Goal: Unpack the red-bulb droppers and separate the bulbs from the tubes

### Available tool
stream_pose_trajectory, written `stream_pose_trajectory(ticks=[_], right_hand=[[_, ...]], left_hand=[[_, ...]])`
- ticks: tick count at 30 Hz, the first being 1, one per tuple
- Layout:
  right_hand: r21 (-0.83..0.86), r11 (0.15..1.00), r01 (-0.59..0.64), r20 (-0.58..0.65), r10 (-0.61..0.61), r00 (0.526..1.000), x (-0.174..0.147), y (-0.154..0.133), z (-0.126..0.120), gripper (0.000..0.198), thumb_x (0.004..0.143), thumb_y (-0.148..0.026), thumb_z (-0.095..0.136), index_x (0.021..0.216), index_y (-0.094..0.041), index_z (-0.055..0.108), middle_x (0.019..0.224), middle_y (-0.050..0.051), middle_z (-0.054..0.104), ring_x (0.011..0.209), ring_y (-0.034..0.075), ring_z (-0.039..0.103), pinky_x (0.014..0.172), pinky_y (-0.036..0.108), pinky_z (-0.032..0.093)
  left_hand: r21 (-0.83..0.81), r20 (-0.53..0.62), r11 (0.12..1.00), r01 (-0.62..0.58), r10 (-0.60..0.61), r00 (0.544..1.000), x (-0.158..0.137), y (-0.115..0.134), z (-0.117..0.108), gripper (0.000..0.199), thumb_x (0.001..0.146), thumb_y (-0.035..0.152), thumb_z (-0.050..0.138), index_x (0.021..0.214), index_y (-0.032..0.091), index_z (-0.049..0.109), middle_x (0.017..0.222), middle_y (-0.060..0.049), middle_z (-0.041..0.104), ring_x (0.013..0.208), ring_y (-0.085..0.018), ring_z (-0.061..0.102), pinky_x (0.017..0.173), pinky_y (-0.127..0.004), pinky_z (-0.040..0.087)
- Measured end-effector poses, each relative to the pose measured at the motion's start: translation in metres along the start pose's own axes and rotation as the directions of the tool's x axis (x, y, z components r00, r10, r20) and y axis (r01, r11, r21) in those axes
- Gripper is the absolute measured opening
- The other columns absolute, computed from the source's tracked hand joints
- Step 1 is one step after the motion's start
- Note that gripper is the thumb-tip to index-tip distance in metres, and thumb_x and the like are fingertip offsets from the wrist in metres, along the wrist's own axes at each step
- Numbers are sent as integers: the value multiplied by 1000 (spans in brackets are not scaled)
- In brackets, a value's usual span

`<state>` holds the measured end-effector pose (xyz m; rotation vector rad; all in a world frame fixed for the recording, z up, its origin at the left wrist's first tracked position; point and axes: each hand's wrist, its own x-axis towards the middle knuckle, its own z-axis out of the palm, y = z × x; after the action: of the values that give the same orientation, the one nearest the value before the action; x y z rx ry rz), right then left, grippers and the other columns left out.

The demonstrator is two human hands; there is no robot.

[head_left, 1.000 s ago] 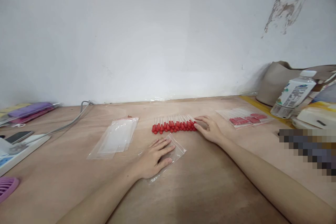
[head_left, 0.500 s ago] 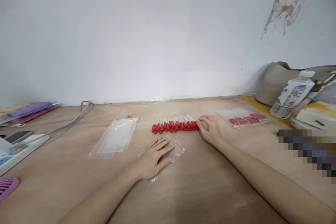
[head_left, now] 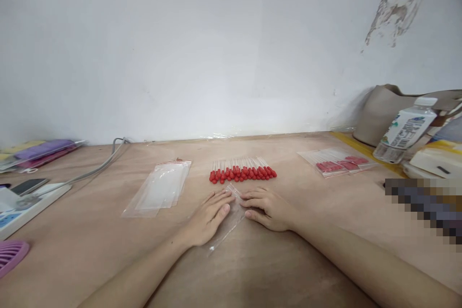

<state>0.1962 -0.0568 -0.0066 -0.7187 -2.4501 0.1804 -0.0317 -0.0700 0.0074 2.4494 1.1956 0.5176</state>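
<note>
A clear zip-lock bag point(head_left: 231, 221) lies flat on the wooden table, slanted in front of me. My left hand point(head_left: 208, 219) rests on its left side, fingers stretched out and thumb apart. On the bag's right corner lie the fingertips of my right hand point(head_left: 271, 209), its fingers extended and its thumb apart from them. Just beyond both hands is a row of thin white sticks with red tips point(head_left: 243, 173), red ends towards me. Further right are clear bags point(head_left: 337, 161) with more red-tipped sticks inside. A stack of flat clear zip-lock bags point(head_left: 159, 187) lies to the left.
A power strip point(head_left: 39, 207) with a grey cable point(head_left: 92, 174), a phone point(head_left: 29, 186) and a pink slotted object point(head_left: 12, 257) sit at the left. A plastic bottle point(head_left: 406, 127) and a beige bag point(head_left: 371, 115) stand at the right. Behind is a white wall point(head_left: 195, 53).
My right hand has left the right end of the stick row and come down and left onto the bag's corner. My left hand's thumb has moved up slightly.
</note>
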Motion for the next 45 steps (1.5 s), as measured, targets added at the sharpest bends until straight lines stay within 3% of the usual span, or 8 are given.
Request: stream_pose_trajectory(ticks=[8, 12, 17, 22, 30, 34, 37, 45], right_hand=[[-143, 959, -243, -462, 152, 874, -2, 26, -30, 19, 82, -28, 47, 78, -19, 63, 77, 6, 62, 75, 17, 56, 73, 31, 43], [-295, 589, -752, -710, 391, 585, -25, 82, -64, 21, 77, -32, 48, 75, -17, 63, 78, 10, 61, 82, 26, 53, 74, 41, 38], [-426, 208, -881, -574, 690, 440, -65, 131, -77, 29, 73, -30, 49, 90, -12, 64, 91, 19, 61, 86, 32, 56, 71, 44, 39], [-436, 212, -875, -524, 730, 438, -76, 142, -76, 26, 75, -18, 42, 74, -8, 66, 76, 22, 63, 71, 30, 61, 60, 38, 42], [-153, 422, -894, -788, 494, 367, -59, 128, -87, 28, 82, -24, 35, 84, -8, 58, 80, 19, 59, 79, 30, 57, 69, 44, 40], [-145, 652, -745, -809, 355, 468, -29, 92, -77, 21, 84, -29, 35, 84, -17, 52, 84, 11, 57, 79, 21, 54, 70, 34, 43], [-190, 914, -359, -696, 132, 705, -9, 48, -46, 11, 84, -24, 39, 81, -21, 49, 81, 8, 56, 80, 19, 53, 71, 32, 43], [-215, 975, 52, -237, -104, 966, 3, -29, 13, 13, 84, -19, 42, 75, -17, 51, 73, 6, 55, 75, 17, 51, 71, 32, 40]], left_hand=[[-68, -255, 915, 398, -401, 880, 2, -17, -6, 33, 74, 39, 52, 97, 17, 55, 87, -5, 61, 75, -19, 57, 66, -31, 44], [-11, -206, 894, 448, -440, 874, 2, -16, -11, 24, 72, 41, 53, 72, 17, 54, 67, 0, 56, 64, -16, 54, 58, -27, 39], [-70, -280, 912, 403, -406, 870, -2, -34, -33, 23, 77, 42, 46, 76, 19, 48, 62, 2, 53, 59, -15, 52, 54, -24, 37], [-15, -605, 760, 650, -525, 599, -18, -87, -82, 41, 77, 37, 48, 111, 20, 35, 74, 0, 56, 61, -17, 56, 56, -26, 40], [203, -634, 558, 805, -552, 543, -35, -125, -91, 47, 74, 31, 50, 114, 9, 39, 94, -15, 54, 95, -33, 52, 72, -37, 41], [310, -784, 536, 786, -324, 530, -27, -100, -87, 45, 77, 35, 47, 116, 13, 42, 111, -17, 45, 108, -35, 40, 86, -45, 33], [384, -809, 633, 672, -119, 575, -18, -75, -75, 39, 81, 39, 43, 111, 16, 48, 108, -13, 49, 104, -31, 43, 89, -43, 32], [314, -603, 943, 106, 113, 790, -5, -15, -17, 20, 84, 31, 45, 96, 19, 54, 108, -8, 49, 105, -22, 46, 92, -37, 36]])
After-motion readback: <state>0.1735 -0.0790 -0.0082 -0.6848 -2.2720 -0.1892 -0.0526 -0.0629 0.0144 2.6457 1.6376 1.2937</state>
